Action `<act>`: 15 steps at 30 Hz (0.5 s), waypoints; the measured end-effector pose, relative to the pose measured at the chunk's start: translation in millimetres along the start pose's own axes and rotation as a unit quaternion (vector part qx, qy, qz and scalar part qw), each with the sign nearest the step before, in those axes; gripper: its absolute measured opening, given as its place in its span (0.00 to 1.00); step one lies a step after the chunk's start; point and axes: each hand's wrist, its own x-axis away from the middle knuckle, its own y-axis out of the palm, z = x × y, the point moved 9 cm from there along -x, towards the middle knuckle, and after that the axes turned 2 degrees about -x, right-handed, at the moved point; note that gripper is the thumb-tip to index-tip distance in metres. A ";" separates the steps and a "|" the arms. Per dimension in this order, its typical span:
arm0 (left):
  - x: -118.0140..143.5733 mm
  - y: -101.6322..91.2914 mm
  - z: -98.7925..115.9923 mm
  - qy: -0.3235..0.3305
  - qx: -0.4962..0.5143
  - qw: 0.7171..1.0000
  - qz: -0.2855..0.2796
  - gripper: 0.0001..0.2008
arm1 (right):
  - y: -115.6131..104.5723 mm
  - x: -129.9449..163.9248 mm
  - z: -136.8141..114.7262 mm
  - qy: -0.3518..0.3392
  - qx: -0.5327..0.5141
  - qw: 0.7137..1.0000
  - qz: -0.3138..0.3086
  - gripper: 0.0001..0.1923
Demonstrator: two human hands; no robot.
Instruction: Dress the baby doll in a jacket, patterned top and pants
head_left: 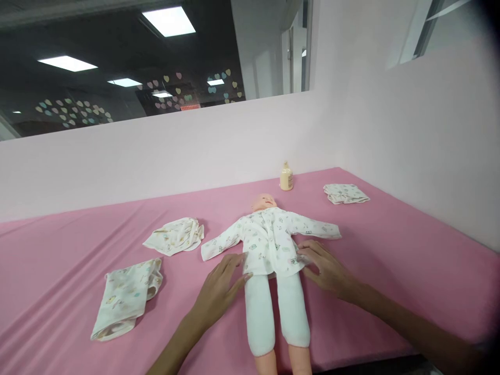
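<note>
Soft-bodied baby doll point(269, 260) lies face-up near the middle of the pink cloth-covered surface point(390, 250), dressed in a white printed long-sleeved top point(269, 239) and white leggings point(273, 312). Long axis runs near-to-far: head at the far end, bare feet at the near edge, sleeves spread out left and right. Left hand point(221, 291) flat on the surface just left of the doll's hip, fingertips touching the top's hem; right hand point(326, 268) flat on the right side, fingers on the hem too. Both grips apart, fingers splayed, nothing clamped; looks like pressing or smoothing the hem flat, and a hand on each side keeps the doll from sliding. Spare clothes are set clear of the doll: crumpled white printed garment point(175, 237) to the left, folded white printed cloth point(127, 299) near left, small folded white printed piece point(346, 194) far right. Small cream bottle point(286, 177) stands upright beyond the head, near the pink wall point(195, 151).
</note>
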 end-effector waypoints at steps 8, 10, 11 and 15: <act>3.3 2.1 -3.9 0.027 -0.013 1.000 0.006 0.20 | -33.8 -2.7 6.3 0.009 -0.020 0.994 -0.103 0.22; 4.0 3.4 -4.8 0.029 -0.001 1.000 -0.001 0.19 | -39.9 -1.9 14.3 0.006 0.011 0.992 -0.122 0.22; 3.8 4.1 -6.0 0.026 0.004 1.000 0.000 0.19 | -41.3 -3.1 20.5 0.002 0.024 0.991 -0.132 0.21; 2.0 6.7 -16.2 -0.009 0.037 0.999 0.018 0.20 | -67.0 -31.8 81.7 0.061 0.111 0.990 -0.062 0.16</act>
